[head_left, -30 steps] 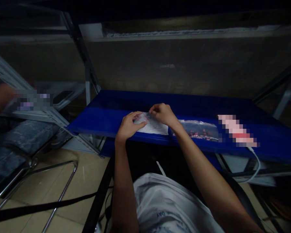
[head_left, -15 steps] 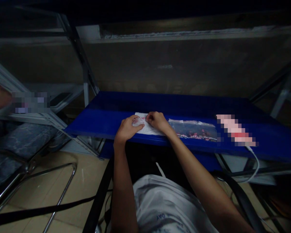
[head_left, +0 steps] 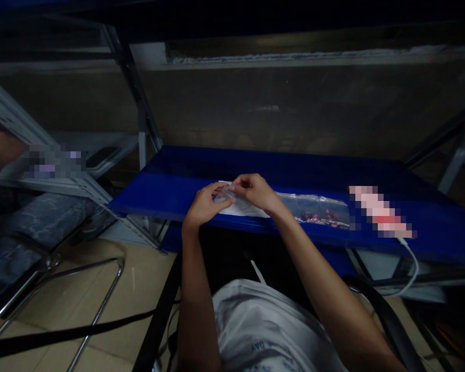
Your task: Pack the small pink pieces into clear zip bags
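My left hand [head_left: 203, 207] is curved around a small clear plastic bag [head_left: 221, 195], thumb on the near side and fingers on the far side. My right hand [head_left: 259, 192] is closed in a pinch at the bag's right end, close to my left fingertips. Whatever sits between those right fingers is too small to make out. Beneath both hands lies a white sheet [head_left: 250, 208], paper or cloth, on the blue shelf [head_left: 158, 194]. Just right of my right wrist, a larger clear zip bag [head_left: 321, 207] lies flat with several small pink pieces inside.
A blurred-out pink object [head_left: 380, 209] with a white cable [head_left: 414, 266] lies at the shelf's right. On the left, another person's arm [head_left: 0, 155] is beside a grey shelf and a dark phone-like slab [head_left: 103, 156]. Metal chair legs [head_left: 104, 297] stand on the floor.
My right hand has moved slightly left and up to the small bag, its fingertips now meeting the left ones. Pink bits seen on the white sheet earlier are now covered or gone. The view has shifted slightly.
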Demonstrator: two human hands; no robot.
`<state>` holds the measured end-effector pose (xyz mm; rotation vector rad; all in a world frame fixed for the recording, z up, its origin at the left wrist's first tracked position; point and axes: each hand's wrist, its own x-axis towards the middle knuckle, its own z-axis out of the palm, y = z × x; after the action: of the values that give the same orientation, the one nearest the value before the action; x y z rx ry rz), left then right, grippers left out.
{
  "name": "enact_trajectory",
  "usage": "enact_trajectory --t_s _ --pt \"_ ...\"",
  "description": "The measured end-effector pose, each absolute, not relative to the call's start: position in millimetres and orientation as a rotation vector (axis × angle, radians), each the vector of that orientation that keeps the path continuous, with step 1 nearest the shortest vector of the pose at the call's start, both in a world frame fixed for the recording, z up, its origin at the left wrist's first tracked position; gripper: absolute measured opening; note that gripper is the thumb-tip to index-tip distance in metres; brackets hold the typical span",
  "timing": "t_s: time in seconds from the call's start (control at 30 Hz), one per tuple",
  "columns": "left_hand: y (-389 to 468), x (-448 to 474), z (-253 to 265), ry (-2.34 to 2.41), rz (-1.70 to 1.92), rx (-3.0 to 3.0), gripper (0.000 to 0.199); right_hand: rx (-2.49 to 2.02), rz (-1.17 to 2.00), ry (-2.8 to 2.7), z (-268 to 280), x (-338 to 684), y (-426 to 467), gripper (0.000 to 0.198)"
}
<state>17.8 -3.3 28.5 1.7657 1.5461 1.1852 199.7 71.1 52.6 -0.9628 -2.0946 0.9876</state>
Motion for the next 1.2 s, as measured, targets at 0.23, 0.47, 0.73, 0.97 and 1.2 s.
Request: enact_trajectory --t_s 0.23,0.47,0.73,0.97,1.2 --pt "-5.5 19.7 33.0 1.411 1.215 1.692 0.046 -0.942 0.888 -2.226 78.8 200.4 67.3 0.025" --pt "-3.7 11.2 29.3 1.514 1.255 1.608 0.048 -1.129 0.78 -2.232 55.7 196.0 110.3 0.017" --pt "-4.9 5.0 29.3 1.542 1.284 1.581 0.047 -1.158 0.678 -2.416 33.0 185.9 131.1 0.024" --pt "-5.7 1.6 29.6 1.559 1.301 1.551 0.049 -1.08 0.719 -2.515 28.6 187.6 131.7 0.025" --pt "-6.0 2.0 29.5 1.587 1.285 1.57 0.048 -1.075 0.688 -2.495 22.5 186.6 128.9 0.027"
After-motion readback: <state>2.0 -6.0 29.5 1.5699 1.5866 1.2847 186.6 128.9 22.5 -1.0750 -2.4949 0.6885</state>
